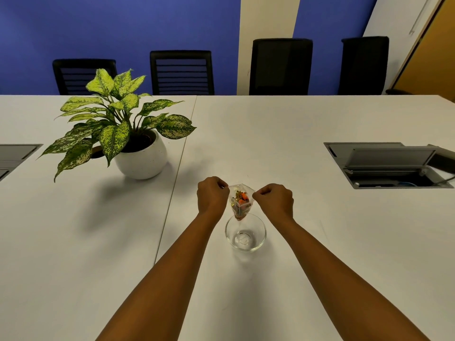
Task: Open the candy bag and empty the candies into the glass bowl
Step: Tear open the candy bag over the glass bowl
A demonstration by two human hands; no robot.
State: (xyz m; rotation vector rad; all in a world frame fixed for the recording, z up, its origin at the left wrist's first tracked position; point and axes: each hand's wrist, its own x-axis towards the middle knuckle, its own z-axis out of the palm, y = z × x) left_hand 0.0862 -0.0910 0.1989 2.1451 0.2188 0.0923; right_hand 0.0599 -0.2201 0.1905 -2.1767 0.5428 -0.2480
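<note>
Candy bag [240, 201] — clear, holding orange and gold candies [242, 196], hung between both hands above the far rim of the glass bowl [245, 234]. Left hand [213, 195] pinched its left top corner; right hand [275, 198] pinched the right — fingers curled shut. Bowl stood empty on white table [283, 148]. Potted plant [123, 134] well apart, far left.

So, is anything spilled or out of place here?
Nothing spilled: the candies stay in the candy bag above the empty glass bowl. Only the cable box lid at the right stands open.
</note>
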